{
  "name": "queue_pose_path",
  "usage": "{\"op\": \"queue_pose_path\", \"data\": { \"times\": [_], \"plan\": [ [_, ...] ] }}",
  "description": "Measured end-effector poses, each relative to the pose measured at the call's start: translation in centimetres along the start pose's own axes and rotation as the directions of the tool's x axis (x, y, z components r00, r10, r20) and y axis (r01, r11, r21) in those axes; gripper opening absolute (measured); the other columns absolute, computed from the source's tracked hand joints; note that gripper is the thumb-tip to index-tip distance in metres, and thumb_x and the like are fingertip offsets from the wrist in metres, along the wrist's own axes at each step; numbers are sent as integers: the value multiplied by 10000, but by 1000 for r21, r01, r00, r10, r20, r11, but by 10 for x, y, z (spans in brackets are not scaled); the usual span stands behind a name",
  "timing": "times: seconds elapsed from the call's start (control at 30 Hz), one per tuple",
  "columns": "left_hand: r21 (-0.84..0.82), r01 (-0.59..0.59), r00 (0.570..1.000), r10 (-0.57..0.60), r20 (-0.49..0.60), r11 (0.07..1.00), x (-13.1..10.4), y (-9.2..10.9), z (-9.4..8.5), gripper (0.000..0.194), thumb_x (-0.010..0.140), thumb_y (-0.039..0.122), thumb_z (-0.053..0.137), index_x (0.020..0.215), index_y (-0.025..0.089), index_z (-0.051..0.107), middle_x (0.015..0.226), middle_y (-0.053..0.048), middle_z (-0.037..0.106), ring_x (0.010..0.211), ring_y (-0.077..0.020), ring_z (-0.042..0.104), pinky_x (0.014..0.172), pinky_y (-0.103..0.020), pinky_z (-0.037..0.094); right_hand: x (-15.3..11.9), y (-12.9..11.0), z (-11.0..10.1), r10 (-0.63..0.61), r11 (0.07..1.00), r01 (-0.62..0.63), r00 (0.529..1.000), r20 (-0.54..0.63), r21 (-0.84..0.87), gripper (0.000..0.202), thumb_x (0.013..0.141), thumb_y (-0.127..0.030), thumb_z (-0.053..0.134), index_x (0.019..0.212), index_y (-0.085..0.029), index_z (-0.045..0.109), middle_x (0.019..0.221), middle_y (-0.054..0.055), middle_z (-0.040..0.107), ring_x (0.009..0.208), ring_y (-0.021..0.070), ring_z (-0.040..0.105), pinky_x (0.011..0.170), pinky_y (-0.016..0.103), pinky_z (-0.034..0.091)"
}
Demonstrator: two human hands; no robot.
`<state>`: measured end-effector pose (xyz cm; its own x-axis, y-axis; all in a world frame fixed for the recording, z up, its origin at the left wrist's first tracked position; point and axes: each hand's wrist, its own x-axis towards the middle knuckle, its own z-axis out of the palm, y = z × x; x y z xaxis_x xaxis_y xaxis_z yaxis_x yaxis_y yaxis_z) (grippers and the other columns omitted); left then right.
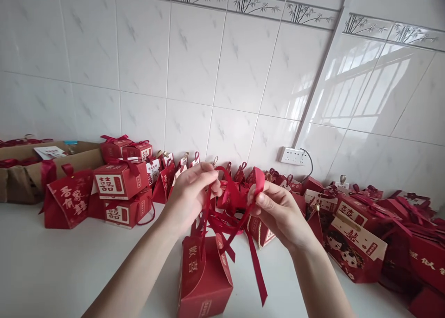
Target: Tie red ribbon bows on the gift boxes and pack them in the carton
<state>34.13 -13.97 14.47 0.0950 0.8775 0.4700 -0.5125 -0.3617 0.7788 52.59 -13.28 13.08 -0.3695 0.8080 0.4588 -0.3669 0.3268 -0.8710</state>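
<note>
While left hand (194, 188) and right hand (278, 209) each pinch ribbon (256, 269) above box (208, 285), ribbon looks soft, slippery, best pinched flat; box seems light, crushable, best held low.

- Near box (208, 281): red, pale gold lettering
- Ribbon (257, 271): plain deep red
- Far wall (194, 77): white, grey marbling
- Wall border (255, 4): dark bamboo pattern
- Table (52, 271): white

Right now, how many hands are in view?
2: the left hand, above the front-centre red box, and the right hand, farther right; both pinch red ribbon.
</note>
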Motion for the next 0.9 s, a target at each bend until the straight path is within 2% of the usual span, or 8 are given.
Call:
{"op": "queue_pose_path", "data": {
  "times": [0.1, 0.2, 0.3, 0.4, 0.53, 0.7, 0.8, 0.9],
  "plan": [
    [9, -7, 1000, 7, -18, 1000, 0, -1, 1, 161, 729, 180, 679, 858, 175, 582, 607, 46, 498, 547, -61, 474, 552, -191, 420, -1, -3, 1, -53, 998, 56, 994, -98, 36, 158, 693, -327, 763, 692, -197, 672, 621, -22, 581, 547, 81, 481, 549, 219, 423],
    [36, -13, 999, 14, -31, 999, 0, -2, 2, 215, 750, 197, 678, 947, 176, 593, 623, 51, 501, 540, -51, 475, 549, -183, 414, -1, -4, 2, -104, 994, 107, 986, -131, 18, 123, 706, -308, 754, 694, -207, 685, 611, -22, 583, 574, 93, 501, 577, 228, 447],
    [55, -38, 999, 40, -32, 998, -2, -3, 3, 170, 751, 194, 677, 894, 193, 583, 675, 46, 541, 576, -56, 514, 567, -183, 424, 0, -5, 4, -156, 986, 163, 969, -194, 19, 113, 676, -275, 779, 726, -215, 696, 616, -29, 594, 574, 86, 508, 575, 214, 454],
    [124, -35, 999, 34, 11, 992, -4, -6, 3, 89, 769, 195, 657, 823, 193, 587, 670, 36, 578, 627, -70, 553, 597, -179, 440, 1, -5, 5, -204, 973, 227, 931, -303, 40, 153, 630, -267, 810, 704, -211, 688, 580, -43, 582, 541, 68, 494, 551, 188, 450],
    [267, -53, 999, 49, 24, 962, -5, -11, 3, 84, 790, 218, 640, 871, 193, 643, 767, 6, 646, 719, -80, 590, 685, -182, 471, 3, -6, 6, -236, 964, 264, 892, -386, 20, 189, 589, -279, 831, 659, -200, 674, 551, -43, 580, 531, 71, 500, 547, 190, 457],
    [348, -78, 991, 35, 128, 934, -12, -10, 13, 128, 814, 242, 619, 930, 213, 662, 814, 3, 649, 741, -85, 613, 703, -183, 500, -1, -8, 9, -273, 960, 277, 889, -367, -45, 167, 619, -281, 814, 662, -204, 672, 585, -28, 620, 555, 87, 535, 549, 202, 466],
    [355, -108, 975, 30, 219, 928, -23, -4, 23, 129, 822, 246, 608, 940, 235, 660, 865, 8, 644, 739, -83, 623, 681, -178, 517, -7, -11, 15, -307, 951, 295, 898, -314, -86, 129, 668, -276, 787, 690, -218, 675, 639, -22, 646, 601, 97, 564, 580, 213, 479],
    [441, -171, 964, 57, 261, 881, -32, 1, 32, 149, 820, 252, 612, 962, 263, 658, 987, 11, 632, 829, -90, 625, 721, -168, 515, -14, -15, 20, -333, 942, 311, 911, -243, -124, 85, 713, -274, 756, 727, -231, 683, 697, -15, 662, 641, 106, 578, 602, 227, 489]
  ]
}}
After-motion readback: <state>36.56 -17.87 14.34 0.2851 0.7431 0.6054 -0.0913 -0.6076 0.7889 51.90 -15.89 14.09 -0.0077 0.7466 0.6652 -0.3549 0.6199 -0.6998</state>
